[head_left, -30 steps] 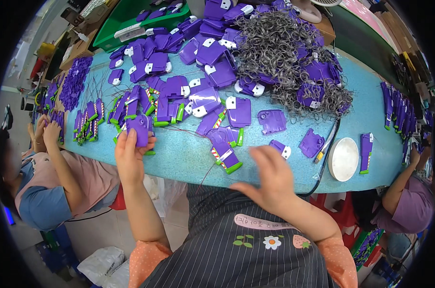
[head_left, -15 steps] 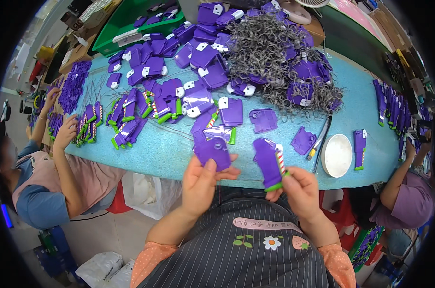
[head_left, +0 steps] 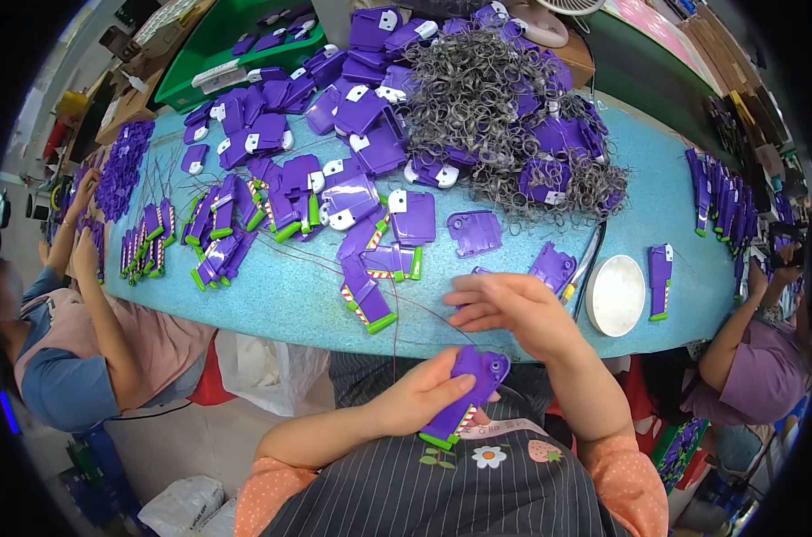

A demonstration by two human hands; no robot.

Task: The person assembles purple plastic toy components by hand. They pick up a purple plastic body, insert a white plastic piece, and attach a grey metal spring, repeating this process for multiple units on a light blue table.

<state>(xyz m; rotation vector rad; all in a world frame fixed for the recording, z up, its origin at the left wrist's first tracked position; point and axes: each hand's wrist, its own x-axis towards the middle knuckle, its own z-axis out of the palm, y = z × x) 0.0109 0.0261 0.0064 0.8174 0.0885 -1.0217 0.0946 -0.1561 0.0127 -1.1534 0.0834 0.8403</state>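
My left hand (head_left: 428,394) is closed around a purple plastic casing (head_left: 476,369) with a green end, a red-and-white striped edge and a round hole near its top, held low over my apron. Just above it, my right hand (head_left: 513,309) is open over the table's near edge, its fingers stretched to the left with nothing visible in them. A thin dark wire runs from near the held casing toward the left; where it is fixed I cannot tell. Nearest on the table lies another green-ended casing (head_left: 367,302). Beyond my right hand lie a flat purple shell (head_left: 474,233) and another purple shell (head_left: 551,266).
A white bowl (head_left: 615,295) and a single green-ended casing (head_left: 660,282) lie to the right. Grey curly rings (head_left: 478,98) are heaped over purple parts at the back, beside a green bin (head_left: 178,85). A knife-like tool (head_left: 588,259) lies near the bowl. Co-workers sit on both sides.
My left hand has come down and right, now gripping a green-ended casing close to my apron. My right hand has let go of its casing and moved up and left with fingers extended.
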